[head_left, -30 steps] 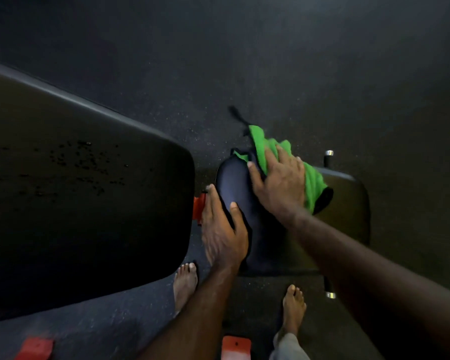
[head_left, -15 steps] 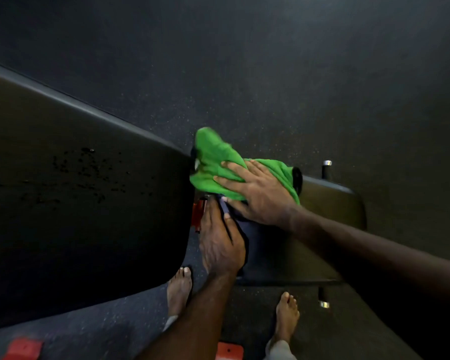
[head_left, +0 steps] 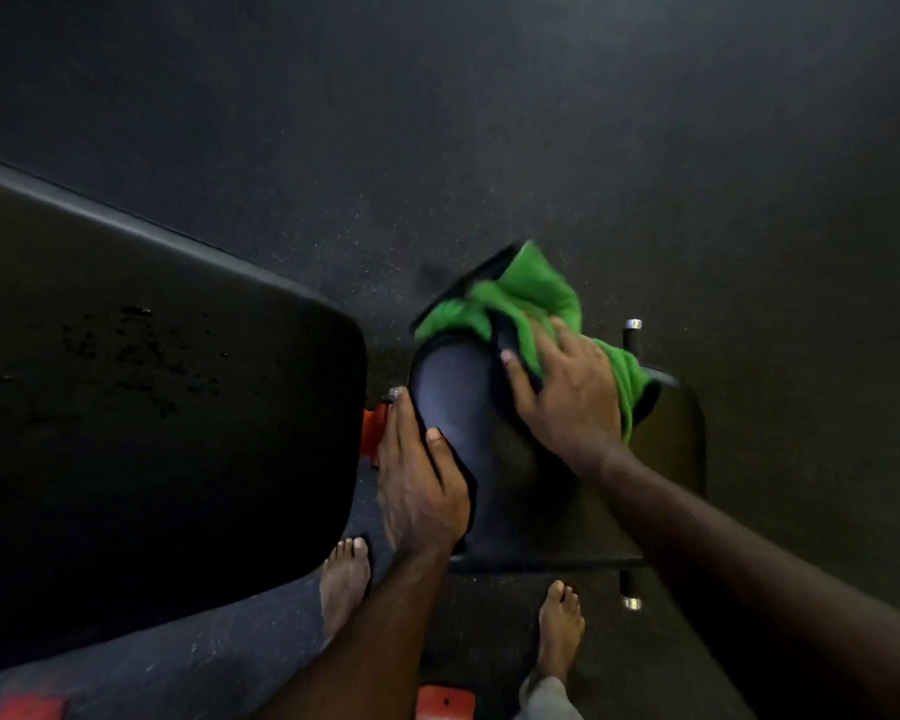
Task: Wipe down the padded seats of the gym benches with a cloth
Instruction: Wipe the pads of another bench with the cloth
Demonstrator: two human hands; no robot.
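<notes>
Green cloth (head_left: 533, 298) swept right, right hand (head_left: 567, 392) pressing it

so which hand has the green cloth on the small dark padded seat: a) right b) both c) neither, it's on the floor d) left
a: the right hand presses the green cloth on the small dark padded seat; the left hand only grips the seat's near edge.

We are in a gym. A black padded bench (head_left: 152, 433) stands on dark speckled rubber flooring (head_left: 489, 148), and just beside the bench a smaller padded seat (head_left: 453, 407) sits on a frame with orange brackets (head_left: 372, 431).
</notes>
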